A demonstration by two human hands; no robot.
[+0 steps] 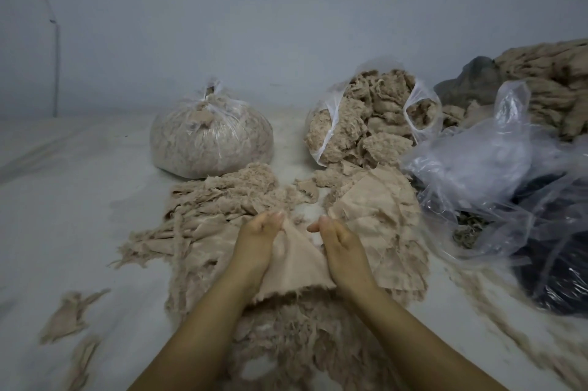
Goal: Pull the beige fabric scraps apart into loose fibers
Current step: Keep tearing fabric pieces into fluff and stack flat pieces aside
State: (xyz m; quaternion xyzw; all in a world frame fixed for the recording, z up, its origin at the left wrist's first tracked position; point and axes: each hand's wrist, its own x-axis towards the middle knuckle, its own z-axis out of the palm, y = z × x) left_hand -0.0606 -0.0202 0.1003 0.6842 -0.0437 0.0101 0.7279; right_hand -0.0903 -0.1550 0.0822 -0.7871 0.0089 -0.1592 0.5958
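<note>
A beige fabric scrap [294,266] hangs stretched between my two hands at the centre of the view. My left hand [259,236] pinches its upper left edge with curled fingers. My right hand [337,241] grips its right edge. Its frayed lower edge hangs over a heap of loose beige fibers [286,336] below my forearms. More flat scraps [378,225] lie to the right, and torn strips [203,209] lie to the left.
A tied clear bag of fibers [211,139] stands at the back left, an open bag of fluffy fibers [369,116] at the back centre. Crumpled clear plastic [496,174] over a dark bag sits right. Small scraps [68,317] lie on the pale floor, front left.
</note>
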